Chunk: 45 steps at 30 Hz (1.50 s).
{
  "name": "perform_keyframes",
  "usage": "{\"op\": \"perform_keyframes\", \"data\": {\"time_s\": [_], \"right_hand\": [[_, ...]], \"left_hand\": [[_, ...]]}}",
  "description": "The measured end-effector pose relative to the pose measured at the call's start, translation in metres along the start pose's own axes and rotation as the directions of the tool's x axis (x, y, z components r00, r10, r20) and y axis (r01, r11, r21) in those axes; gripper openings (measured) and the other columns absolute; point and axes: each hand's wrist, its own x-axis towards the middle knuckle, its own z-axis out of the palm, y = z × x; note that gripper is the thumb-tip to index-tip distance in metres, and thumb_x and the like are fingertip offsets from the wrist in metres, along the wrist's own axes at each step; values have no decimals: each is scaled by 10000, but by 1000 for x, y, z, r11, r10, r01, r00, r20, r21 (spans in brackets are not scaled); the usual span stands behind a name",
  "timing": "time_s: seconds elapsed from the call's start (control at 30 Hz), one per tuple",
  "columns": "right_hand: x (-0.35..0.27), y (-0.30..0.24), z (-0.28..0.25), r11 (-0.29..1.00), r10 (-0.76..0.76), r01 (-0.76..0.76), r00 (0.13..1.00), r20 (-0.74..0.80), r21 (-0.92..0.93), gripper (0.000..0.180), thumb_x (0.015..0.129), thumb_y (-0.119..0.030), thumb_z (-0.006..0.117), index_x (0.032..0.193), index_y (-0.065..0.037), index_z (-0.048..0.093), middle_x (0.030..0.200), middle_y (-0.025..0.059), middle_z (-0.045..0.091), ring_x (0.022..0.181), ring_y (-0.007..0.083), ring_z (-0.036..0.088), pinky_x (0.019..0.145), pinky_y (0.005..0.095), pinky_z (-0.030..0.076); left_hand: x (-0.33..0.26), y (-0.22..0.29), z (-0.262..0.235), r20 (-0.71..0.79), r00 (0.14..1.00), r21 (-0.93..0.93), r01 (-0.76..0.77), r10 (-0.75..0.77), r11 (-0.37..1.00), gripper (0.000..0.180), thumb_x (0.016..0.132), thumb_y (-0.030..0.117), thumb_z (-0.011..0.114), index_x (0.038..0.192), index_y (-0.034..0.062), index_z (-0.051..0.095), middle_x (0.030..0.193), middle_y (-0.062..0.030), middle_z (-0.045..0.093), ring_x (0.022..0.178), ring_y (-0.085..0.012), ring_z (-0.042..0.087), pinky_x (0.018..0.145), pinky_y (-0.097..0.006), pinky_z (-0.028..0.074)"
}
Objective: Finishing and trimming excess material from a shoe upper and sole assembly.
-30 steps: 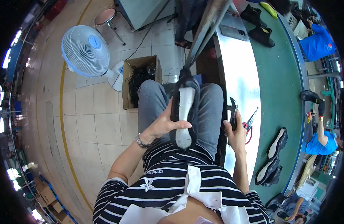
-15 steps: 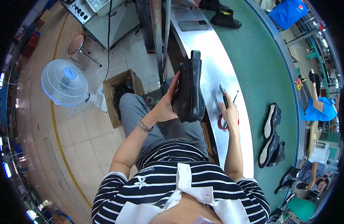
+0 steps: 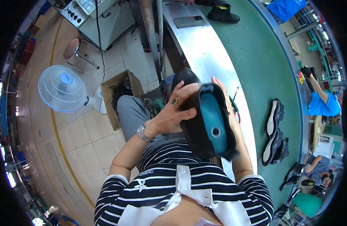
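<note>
The shoe (image 3: pixel 209 120) is up near your chest, above the shiny tabletop (image 3: pixel 207 52). Your left hand (image 3: pixel 173 111) and right hand (image 3: pixel 224 100) both hold it, fingers clamped on it. A fan (image 3: pixel 62 88) stands on the tiled floor (image 3: pixel 83 139).

white fan (image 3: pixel 62 88), cardboard box (image 3: pixel 118 96), stool (image 3: pixel 72 48)

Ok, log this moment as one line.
left hand: gripping black shoe | right hand: steadying its far side | blue last inside, opening facing camera | above lap
</note>
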Motion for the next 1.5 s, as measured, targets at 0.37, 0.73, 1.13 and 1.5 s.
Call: {"op": "perform_keyframes", "data": {"time_s": [0.37,0.73,1.13,1.5], "right_hand": [[4,-2,9,925,-186,144,979,88,352,778,606,-109,816,1303,-75,473,1397,153,447,1331,324,392,1093,416,313],[-64,-20,13,555,591,-355,805,-57,752,410,735,-141,791,1065,59,651,917,69,686,819,123,624,763,254,485],[-81,134,-72,765,643,-230,309,-701,602,538,864,-297,706,1256,34,542,1147,141,618,1014,155,570,906,281,418],[-61,107,39,845,279,-421,873,-400,-331,543,794,-264,716,1291,-111,561,1336,190,491,1247,394,437,1077,449,313]], "left_hand": [[-52,-9,14,267,869,-523,493,-416,695,1163,636,252,845,1503,52,96,1519,-199,206,1437,-360,130,1154,-468,179],[3,-11,11,366,706,-754,607,-606,251,972,825,283,756,1499,49,96,1434,-110,345,1265,-212,412,1046,-341,358],[118,111,-14,128,986,-928,156,104,-337,585,990,427,439,1388,-2,435,1376,-161,446,1260,-247,422,1073,-382,285],[169,141,4,-347,928,-873,-269,132,-407,526,1031,410,288,1177,-22,552,1095,-109,550,997,-214,478,961,-350,337]]}}
